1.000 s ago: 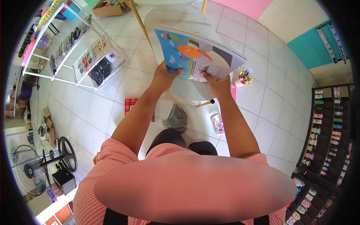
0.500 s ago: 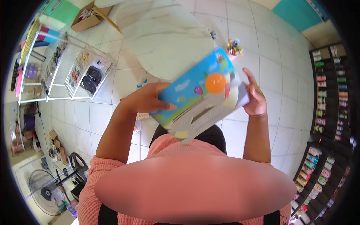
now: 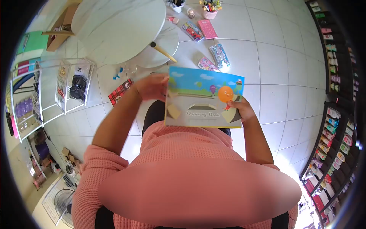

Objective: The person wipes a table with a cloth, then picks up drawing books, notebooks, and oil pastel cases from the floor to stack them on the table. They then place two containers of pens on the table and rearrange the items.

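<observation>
The fingers of the right hand are largely hidden behind the drawing book; the print beneath its title is too small to be read. The left hand is slightly blurred, its contact with the book's edge being indeterminable. The pink sweater is masked by a blurred oval. The white pot's contents are truncated by the upper edge, the black shelf by the lens border.

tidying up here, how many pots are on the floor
2: a pink pot near the top of the view, beyond the book, and a white pot left of it, cut off by the frame. Others may be hidden.
</observation>
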Demonstrator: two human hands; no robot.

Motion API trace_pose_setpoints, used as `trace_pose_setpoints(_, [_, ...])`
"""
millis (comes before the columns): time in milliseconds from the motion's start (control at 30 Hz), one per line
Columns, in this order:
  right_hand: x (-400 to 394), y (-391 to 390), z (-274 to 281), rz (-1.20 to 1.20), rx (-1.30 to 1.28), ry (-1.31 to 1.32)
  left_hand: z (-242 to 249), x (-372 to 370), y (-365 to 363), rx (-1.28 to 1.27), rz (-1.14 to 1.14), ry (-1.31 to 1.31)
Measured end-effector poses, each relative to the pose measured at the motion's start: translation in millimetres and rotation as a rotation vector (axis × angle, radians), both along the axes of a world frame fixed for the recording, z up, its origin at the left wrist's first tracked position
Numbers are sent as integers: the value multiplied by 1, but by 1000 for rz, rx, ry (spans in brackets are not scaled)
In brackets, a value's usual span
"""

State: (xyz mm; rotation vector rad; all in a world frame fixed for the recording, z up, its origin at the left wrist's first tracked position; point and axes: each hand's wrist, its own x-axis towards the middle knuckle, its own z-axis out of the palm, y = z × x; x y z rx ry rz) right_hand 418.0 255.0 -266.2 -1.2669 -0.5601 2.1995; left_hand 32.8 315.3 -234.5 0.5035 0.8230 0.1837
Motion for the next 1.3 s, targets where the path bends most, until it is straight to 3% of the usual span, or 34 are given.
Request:
trace_pose_setpoints(167, [23,20,-28,-255,-4,-102,-25,45,-59,-296,434,-129])
trace_pose_setpoints(200, [19,35,-29,-318,37,-130,-36,43,-64,-297,415,-123])
trace_pose_setpoints(267, [4,65,-41,-384,77,-73,-61,22,-79,-379,555,293])
trace_pose_setpoints(333, [-22,95,-73,-463,176,0,-90,-12,-93,-386,646,540])
trace_pose_setpoints(467, [-99,150,-106,-511,176,-76,-140,-86,-70,-153,900,594])
trace_pose_setpoints(567, [-163,176,-119,-582,224,-43,-131,-97,-11,27,994,566])
trace_pose_setpoints(600, [-179,183,-121,-576,224,-35,-131,-95,8,30,1000,571])
trace_pose_setpoints(667, [-206,193,-122,-479,187,-125,-132,-87,44,98,968,327])
trace_pose_setpoints(800, [-247,206,-130,-351,222,-253,-141,-56,94,-83,1064,355])
trace_pose_setpoints(867, [-262,209,-133,-309,162,-227,-154,-55,98,126,968,280])
trace_pose_setpoints(1000, [-278,211,-138,-198,300,-278,-187,-75,103,192,917,139])
trace_pose_setpoints(1033, [-280,214,-139,-181,302,-270,-192,-81,105,249,983,234])
trace_pose_setpoints(1100, [-278,227,-142,-173,38,86,-191,-91,99,299,1052,340])
trace_pose_setpoints(1133, [-274,237,-146,-172,3,29,-182,-92,97,310,1016,377])
trace_pose_setpoints(1200, [-264,253,-159,-181,213,-103,-181,-97,88,313,984,413])
trace_pose_setpoints(1267, [-258,264,-174,83,492,-158,-177,-109,83,347,941,786])
trace_pose_setpoints(1300, [-265,266,-176,88,495,-150,-178,-109,79,350,947,793])
